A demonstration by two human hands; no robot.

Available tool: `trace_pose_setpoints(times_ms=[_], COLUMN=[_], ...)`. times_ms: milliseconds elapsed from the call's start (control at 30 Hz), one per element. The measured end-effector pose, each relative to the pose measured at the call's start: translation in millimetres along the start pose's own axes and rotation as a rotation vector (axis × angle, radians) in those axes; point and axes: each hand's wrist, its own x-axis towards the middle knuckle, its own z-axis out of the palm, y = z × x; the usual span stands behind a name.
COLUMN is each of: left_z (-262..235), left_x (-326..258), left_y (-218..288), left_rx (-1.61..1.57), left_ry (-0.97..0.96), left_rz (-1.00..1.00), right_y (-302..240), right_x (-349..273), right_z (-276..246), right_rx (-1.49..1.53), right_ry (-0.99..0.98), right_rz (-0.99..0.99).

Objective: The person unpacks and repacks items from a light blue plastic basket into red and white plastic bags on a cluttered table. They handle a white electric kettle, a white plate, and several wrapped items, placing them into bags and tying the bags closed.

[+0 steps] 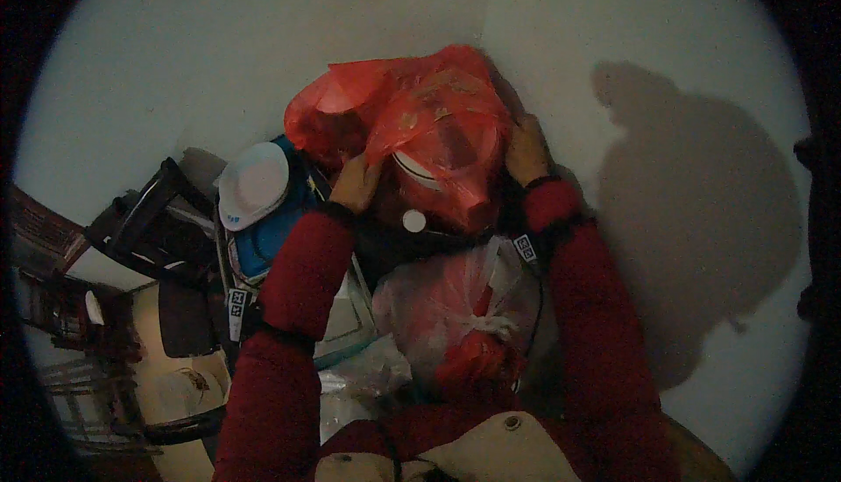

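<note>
Both hands, left hand (pixel 355 182) and right hand (pixel 526 151), clutch the red plastic bag (pixel 429 123).

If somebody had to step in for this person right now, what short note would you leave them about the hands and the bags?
Left hand: gripping the left side of the red plastic bag.
Right hand: gripping its right side.
The bag sits on top of a crowded pile against the wall, loose and open.
Below it, nearer the person, lies a tied bag, knotted shut.
To the left is a blue container with a white lid.
Done: one bag is tied. Left: the red one is not.
</note>
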Motion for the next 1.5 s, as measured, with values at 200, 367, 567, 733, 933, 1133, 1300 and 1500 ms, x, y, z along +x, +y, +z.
trace_pose_setpoints(times_ms=[200,367,567,733,933,1133,1300,1500], left_z=[-16.2,-32.8,-5.9,0.2,9.6,35.0,35.8,17.0], left_x=[-34.3,-33.2,-29.0,-22.8,-1.1,22.6,31.6,44.7], left_y=[20.3,44.8,77.6,60.1,9.1,-36.0,-25.0,34.4], left_rx=[0.530,0.710,0.255,0.430,0.598,0.842,0.911,0.843], left_ry=[-0.264,-0.074,-0.118,-0.214,-0.258,-0.328,-0.468,-0.616], left_rz=[0.252,0.537,0.288,0.348,0.099,-0.157,-0.262,-0.017], right_y=[14.9,-2.5,-25.4,-14.0,-17.7,-33.6,-53.1,-59.4], right_x=[-57.7,-85.4,-89.1,-98.4,-94.9,-85.5,-94.0,-86.7], right_z=[-22.9,-36.7,-59.2,-59.2,-49.6,-69.9,-82.4,-59.9], right_rx=[0.356,0.149,0.192,-0.156,0.194,0.019,0.068,-0.263], right_ry=[0.021,0.252,-0.307,-0.382,-0.610,-0.256,-0.294,-0.364], right_rz=[-0.044,-0.273,-0.313,-0.227,0.320,0.171,0.079,0.055])
